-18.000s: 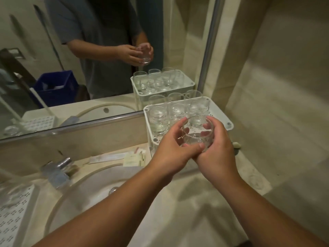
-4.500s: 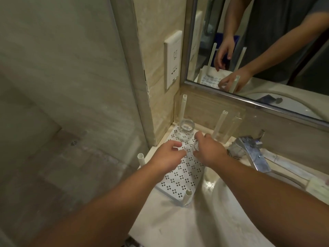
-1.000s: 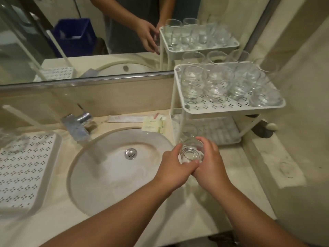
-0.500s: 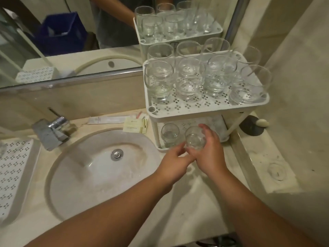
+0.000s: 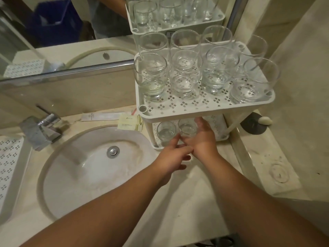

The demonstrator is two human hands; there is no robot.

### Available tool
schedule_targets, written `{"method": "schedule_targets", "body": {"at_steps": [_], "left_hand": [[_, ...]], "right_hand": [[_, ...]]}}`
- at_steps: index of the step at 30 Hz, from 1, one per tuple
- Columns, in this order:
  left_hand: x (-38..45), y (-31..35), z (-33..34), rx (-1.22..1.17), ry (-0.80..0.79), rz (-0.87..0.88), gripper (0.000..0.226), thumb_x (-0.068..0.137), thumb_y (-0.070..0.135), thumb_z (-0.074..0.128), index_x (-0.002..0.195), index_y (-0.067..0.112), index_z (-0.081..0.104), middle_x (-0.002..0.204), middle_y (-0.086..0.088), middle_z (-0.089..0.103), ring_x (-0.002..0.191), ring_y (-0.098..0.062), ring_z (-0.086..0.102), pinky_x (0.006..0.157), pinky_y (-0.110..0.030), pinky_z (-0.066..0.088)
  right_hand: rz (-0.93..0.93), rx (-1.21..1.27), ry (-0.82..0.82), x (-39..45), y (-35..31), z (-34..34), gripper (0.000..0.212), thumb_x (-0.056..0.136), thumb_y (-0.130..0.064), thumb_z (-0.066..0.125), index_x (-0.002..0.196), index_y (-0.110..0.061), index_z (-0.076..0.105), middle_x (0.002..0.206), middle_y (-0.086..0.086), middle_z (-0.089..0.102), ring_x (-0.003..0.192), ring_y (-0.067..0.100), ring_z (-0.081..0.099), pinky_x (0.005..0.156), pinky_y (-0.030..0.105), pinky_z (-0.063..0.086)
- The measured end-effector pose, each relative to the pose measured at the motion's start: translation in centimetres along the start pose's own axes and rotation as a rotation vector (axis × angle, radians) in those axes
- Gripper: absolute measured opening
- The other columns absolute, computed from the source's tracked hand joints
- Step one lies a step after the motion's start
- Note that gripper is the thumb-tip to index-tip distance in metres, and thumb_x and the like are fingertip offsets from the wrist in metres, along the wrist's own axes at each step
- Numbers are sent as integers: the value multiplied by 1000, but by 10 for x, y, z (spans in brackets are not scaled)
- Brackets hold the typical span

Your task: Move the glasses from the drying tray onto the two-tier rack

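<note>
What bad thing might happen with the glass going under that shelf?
The right hand is setting a glass on the lower tier, very near another glass; they might clink or chip. The top tier hangs just above the fingers, so lifting out could bump it and rattle the crowded glasses up there.
</note>
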State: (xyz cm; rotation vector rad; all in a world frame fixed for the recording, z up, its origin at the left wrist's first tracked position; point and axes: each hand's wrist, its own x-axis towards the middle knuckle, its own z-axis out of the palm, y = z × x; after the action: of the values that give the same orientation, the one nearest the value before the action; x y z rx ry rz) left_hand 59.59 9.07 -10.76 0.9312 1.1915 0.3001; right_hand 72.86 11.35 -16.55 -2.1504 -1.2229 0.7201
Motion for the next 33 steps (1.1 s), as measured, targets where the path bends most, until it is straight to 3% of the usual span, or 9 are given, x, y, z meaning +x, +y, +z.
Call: {"method": "schedule_targets", "body": {"at_steps": [12,17,22,28,31,33], "left_hand": [[9,-1,-2,-20,-28,-59,95,69,39,64,156,36,26,127,4,64,105,-19,67,86,-35,55],[10,-3,0,-10,-45,-85,88,76,36,64,156,34,25,127,6,62,108,-22,67,89,-38,55],[8,-4,-5,-16,-48,-79,83,82,37,65,156,35,25,133,3,60,102,-19,68,86,-36,56],[-5,-8,-26,-38,-33,-59,79,80,38,67,152,32,36,119,4,68,104,-20,68,88,-38,55],[-15,-8,-40,-39,-33,-41,79,76,41,70,148,27,42,118,4,69,103,-19,68,81,-35,53],[-22,-9,-52,-12,-31,-29,69,83,39,70,146,26,45,120,3,68,105,-19,68,85,-36,53]], "right_hand": [[45,27,-61,7,11,13,78,76,-24,81,143,-29,41,143,0,47,127,18,50,89,17,36],[103,93,-112,6,14,18,81,78,-12,74,147,-32,35,149,3,42,133,22,44,99,25,37],[79,38,-102,5,13,18,85,78,-13,75,149,-28,31,150,5,40,135,23,41,101,26,36],[119,-131,67,-17,-6,20,88,78,-19,79,151,-23,29,146,14,36,131,30,43,100,36,45],[76,-74,172,-45,-20,28,81,77,-8,74,147,-22,36,144,13,36,126,30,47,98,36,45],[9,-50,247,-65,-28,32,77,76,-6,74,144,-19,41,141,14,38,127,32,44,99,38,45]]}}
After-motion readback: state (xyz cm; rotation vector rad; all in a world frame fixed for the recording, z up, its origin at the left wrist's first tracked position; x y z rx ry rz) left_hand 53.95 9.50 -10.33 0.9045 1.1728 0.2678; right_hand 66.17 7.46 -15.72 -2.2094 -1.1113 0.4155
